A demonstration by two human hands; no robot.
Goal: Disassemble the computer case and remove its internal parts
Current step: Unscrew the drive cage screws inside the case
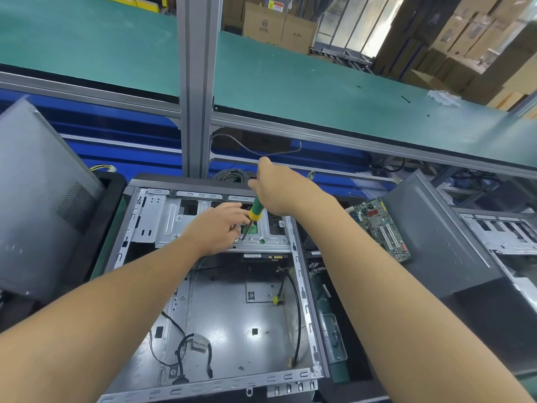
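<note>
The right grip (270, 187) is clenched around the top of the green-and-yellow handle of the screwdriver (257, 210). The tool stands tilted, its tip set on a screw (243, 239) in the drive cage (174, 219). The left grip (218, 228) rests on the drive cage with its fingers curled just beside the shaft; whether they pinch the shaft cannot be told.

The computer case (302, 282) lies on its side, open upward, in the middle of the tabletop (108, 242), with the drive cage at its far end. Loose black cables (297, 315) lie on the case floor.

A bare motherboard (380, 228) lies just beside the case toward the tabletop's right edge. A grey side panel (37, 199) stands tilted toward the left edge.
</note>
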